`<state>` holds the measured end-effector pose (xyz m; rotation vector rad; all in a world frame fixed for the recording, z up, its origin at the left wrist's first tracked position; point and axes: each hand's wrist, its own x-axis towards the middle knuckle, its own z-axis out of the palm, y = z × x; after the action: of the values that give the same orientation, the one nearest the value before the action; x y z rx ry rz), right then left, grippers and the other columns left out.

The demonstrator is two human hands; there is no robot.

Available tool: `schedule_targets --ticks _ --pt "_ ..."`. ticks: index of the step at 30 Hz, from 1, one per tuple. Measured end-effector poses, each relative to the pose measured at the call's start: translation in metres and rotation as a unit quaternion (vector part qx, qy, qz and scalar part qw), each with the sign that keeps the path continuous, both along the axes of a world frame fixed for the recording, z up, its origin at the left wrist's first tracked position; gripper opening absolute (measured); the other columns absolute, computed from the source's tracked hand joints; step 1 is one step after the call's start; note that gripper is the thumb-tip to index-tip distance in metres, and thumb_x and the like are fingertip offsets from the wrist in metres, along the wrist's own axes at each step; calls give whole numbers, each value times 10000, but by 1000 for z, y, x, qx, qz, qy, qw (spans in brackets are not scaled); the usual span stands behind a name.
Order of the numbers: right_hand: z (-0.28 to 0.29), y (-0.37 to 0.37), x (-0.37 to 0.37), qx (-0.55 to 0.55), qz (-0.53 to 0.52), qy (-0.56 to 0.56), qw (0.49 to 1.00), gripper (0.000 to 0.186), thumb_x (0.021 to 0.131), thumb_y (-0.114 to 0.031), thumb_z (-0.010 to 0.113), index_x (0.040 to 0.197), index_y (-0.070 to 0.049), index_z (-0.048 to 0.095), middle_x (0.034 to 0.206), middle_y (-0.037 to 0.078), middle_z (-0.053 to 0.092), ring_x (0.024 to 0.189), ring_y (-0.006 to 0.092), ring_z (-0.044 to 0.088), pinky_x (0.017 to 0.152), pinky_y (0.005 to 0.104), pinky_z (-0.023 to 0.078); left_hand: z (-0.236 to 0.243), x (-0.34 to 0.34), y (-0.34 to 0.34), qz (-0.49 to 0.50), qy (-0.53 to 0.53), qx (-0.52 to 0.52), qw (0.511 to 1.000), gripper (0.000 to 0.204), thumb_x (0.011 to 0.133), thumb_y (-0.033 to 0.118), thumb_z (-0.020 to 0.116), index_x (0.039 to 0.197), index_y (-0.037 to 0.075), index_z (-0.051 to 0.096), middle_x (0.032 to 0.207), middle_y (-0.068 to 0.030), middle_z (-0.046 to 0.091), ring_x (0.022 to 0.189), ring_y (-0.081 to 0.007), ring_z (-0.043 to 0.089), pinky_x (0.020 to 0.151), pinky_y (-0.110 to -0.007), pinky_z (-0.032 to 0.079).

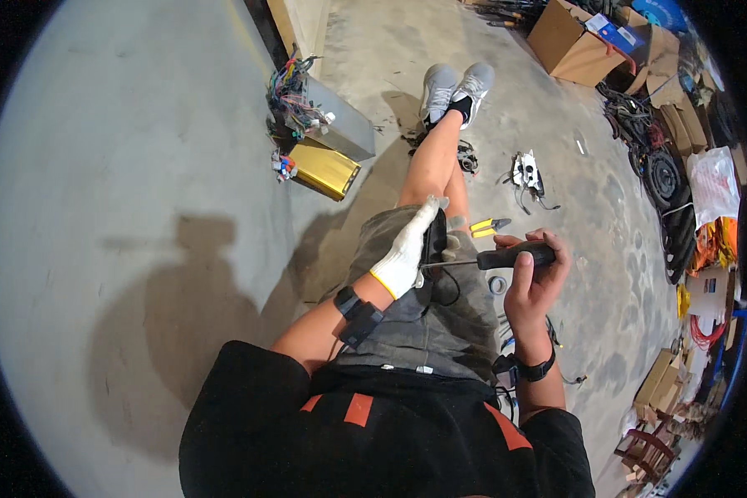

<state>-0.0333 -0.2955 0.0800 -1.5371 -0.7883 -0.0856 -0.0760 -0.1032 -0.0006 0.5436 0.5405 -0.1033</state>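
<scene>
Taking the lap as the clock's centre, we are sitting with the legs stretching toward 12 o'clock, the grey shoes (456, 90) resting on the concrete floor (610, 241). A pale wall (124, 133) is closing off the room at 9 o'clock, while a gold box (320, 168) at 10 and a grey metal box (345, 122) at 11 are crowding that flank. The widest open room is lying at 3 o'clock, running out to the clutter along the far edge; nearer in, yellow-handled pliers (488, 227) and a white part with cables (525, 173) are sitting at 2, and a tape roll (497, 285) at 4.

Our left hand (407, 253), wearing a white glove, is clamping a dark part (434, 239) over the lap, with pale glove tips showing on its 3 o'clock side. Our bare right hand (538, 278) is closing around the black handle of a screwdriver (516, 255), its thumb lying against the grip. The thin metal shaft is pointing toward 9 o'clock, its end reaching the gap beside the glove; we cannot tell whether the tip is touching the part.

The dark part is looking black and elongated, running toward 12 o'clock, with much of it hiding behind the glove. A thin black cable (455, 292) is curving just below it, at 6 o'clock.
</scene>
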Motion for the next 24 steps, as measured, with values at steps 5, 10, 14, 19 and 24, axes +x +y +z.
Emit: schedule_targets --ticks 5,10,14,19,24 --pt "-4 0 1 27 -18 46 998 406 1034 -37 502 1394 -53 314 1265 163 471 1036 308 688 918 434 553 -2 1 -1 6 -2 -29 1000 427 1044 525 501 1335 218 555 1141 -120 725 672 -183 695 544 -312 578" --pt "-7 3 4 26 -31 82 996 365 1041 -37 484 1371 -38 330 1264 166 480 1037 312 686 929 451 562 -7 1 0 2 -3 -40 999 447 1052 523 480 1377 222 538 1129 -118 728 661 -189 688 558 -309 577" --pt "-6 4 4 29 -21 78 996 367 1038 -31 486 1368 -33 327 1268 166 480 1045 311 686 927 450 562 -8 2 1 10 -7 -43 999 472 1058 526 463 1406 215 525 1107 -116 733 658 -188 685 561 -306 574" --pt "-4 2 4 16 -8 42 999 369 1030 -30 490 1362 -59 330 1263 161 470 1036 336 693 924 448 563 -1 3 1 8 -7 -53 999 501 1061 524 459 1427 187 510 1087 -106 740 675 -187 696 559 -306 570" --pt "-3 2 2 19 -8 31 999 361 1033 -47 492 1354 -69 330 1249 162 466 1026 355 696 903 451 570 -10 1 2 5 2 -57 998 484 1062 524 456 1432 215 498 1102 -113 743 672 -199 708 551 -319 569"
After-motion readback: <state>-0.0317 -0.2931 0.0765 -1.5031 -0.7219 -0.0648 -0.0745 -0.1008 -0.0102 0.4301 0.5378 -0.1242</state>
